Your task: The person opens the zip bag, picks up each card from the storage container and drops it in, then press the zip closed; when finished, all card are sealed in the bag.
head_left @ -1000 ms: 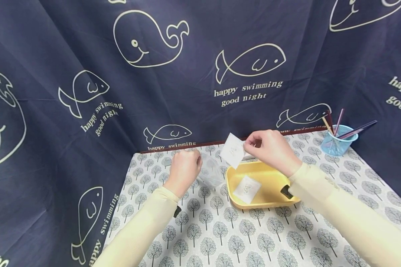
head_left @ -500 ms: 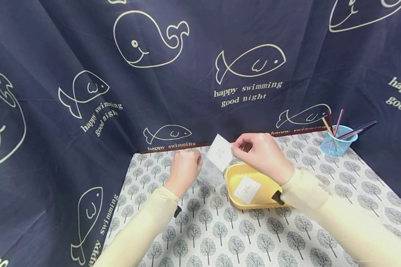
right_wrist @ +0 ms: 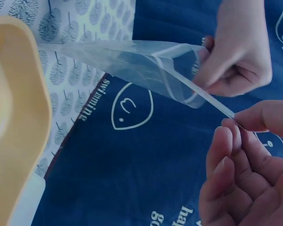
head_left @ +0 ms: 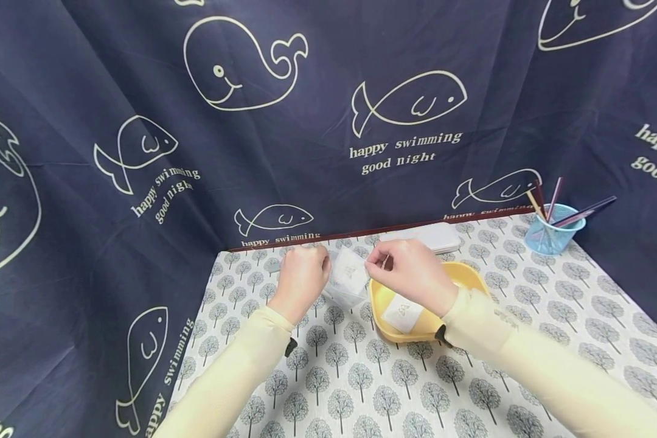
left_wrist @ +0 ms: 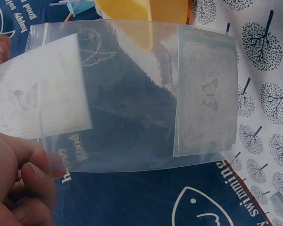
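Note:
My left hand pinches the mouth edge of a clear plastic zip bag, which hangs over the table. In my right hand, thumb and fingertips pinch a flat white packet with a faint butterfly print. The left wrist view shows this packet partway through the bag's mouth, its outer corner still at the fingers. At the bag's far end lies another butterfly packet. A third white packet rests in the yellow tray, partly under my right forearm.
Behind the tray lies a white flat case. A light blue mesh cup with several pens stands at the back right. A small grey piece is left of my left hand. The navy curtain borders the table's back.
My right hand has moved left and down, bringing the packet from above the tray into the bag's mouth. The white case behind has come into view. My left hand stays in place.

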{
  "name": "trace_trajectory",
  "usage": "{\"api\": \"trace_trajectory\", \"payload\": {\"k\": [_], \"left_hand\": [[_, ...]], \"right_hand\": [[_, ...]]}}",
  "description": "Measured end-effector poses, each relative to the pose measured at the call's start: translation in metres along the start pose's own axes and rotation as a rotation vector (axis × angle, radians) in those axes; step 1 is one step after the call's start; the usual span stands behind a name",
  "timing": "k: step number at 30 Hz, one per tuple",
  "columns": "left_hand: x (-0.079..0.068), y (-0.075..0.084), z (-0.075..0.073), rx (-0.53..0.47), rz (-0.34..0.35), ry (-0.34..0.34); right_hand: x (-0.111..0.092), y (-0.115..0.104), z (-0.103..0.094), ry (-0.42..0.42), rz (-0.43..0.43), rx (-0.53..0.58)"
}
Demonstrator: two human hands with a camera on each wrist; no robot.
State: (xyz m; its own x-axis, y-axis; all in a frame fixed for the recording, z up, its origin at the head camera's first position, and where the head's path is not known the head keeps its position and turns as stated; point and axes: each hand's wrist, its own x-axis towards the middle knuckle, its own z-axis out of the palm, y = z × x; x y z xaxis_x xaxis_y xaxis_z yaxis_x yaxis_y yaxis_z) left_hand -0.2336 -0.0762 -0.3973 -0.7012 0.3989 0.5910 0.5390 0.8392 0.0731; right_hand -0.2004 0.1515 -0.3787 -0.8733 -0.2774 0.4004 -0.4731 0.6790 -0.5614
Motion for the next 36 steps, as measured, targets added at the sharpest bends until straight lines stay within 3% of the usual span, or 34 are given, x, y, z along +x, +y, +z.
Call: {"api": "trace_trajectory", "payload": {"k": [8, 14, 36], "left_hand": [[0.001, 0.0, 0.001, -0.007, -0.014, -0.014], [0.001, 0.0, 0.002, -0.009, -0.01, -0.015], [0.001, 0.001, 0.001, 0.008, 0.012, -0.002]], "right_hand": [[0.0, -0.001, 0.019, -0.045, -0.087, -0.106], [-0.001, -0.001, 0.028, -0.072, -0.094, -0.174], [0.011, -0.002, 0.042, -0.195, -0.085, -0.204]]}}
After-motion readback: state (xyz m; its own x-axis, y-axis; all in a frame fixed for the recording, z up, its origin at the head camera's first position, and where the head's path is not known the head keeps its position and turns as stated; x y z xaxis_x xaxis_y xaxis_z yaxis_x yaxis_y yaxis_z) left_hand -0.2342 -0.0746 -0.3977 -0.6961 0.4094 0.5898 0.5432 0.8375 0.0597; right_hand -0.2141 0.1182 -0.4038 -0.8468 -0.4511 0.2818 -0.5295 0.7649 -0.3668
